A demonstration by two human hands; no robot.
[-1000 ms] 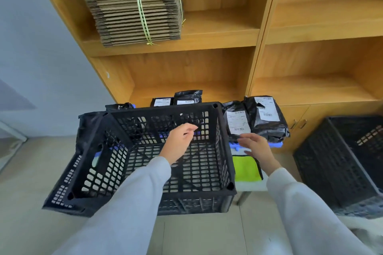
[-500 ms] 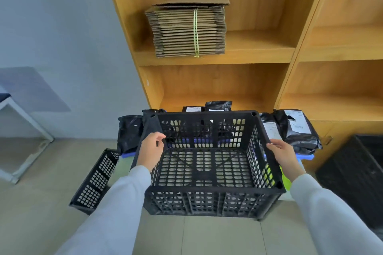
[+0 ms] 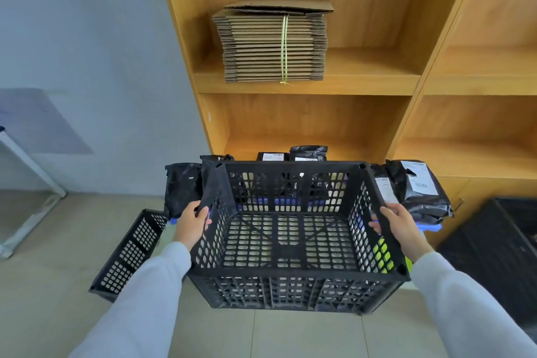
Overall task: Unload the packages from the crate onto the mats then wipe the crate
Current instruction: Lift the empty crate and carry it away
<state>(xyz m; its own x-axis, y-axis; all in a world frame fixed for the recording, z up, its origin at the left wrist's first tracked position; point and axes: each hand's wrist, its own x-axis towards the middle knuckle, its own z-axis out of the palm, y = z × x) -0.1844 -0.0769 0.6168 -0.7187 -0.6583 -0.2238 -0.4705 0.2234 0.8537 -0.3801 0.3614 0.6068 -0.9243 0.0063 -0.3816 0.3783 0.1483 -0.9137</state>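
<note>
A black perforated plastic crate (image 3: 293, 269) is held up in front of me, with nothing inside it. My left hand (image 3: 191, 222) grips its left wall near the rim. My right hand (image 3: 398, 224) grips the right wall. Behind the crate, black packages with white labels (image 3: 418, 192) lie on a blue mat (image 3: 430, 228) at the right. More black packages (image 3: 181, 187) stand at the left and behind the far wall. A yellow-green cloth (image 3: 380, 253) shows through the crate's right wall.
A wooden shelf unit (image 3: 313, 86) rises behind, with a tied bundle of flat cardboard (image 3: 273, 43) on its upper shelf. A loose black crate panel (image 3: 130, 253) lies on the floor at the left. Another black crate (image 3: 494, 253) stands at the right. A white table leg (image 3: 32, 166) is far left.
My hands moved from inside and beside the crate to its left and right walls. The crate swung level and square to me, and the view shifted left and up.
</note>
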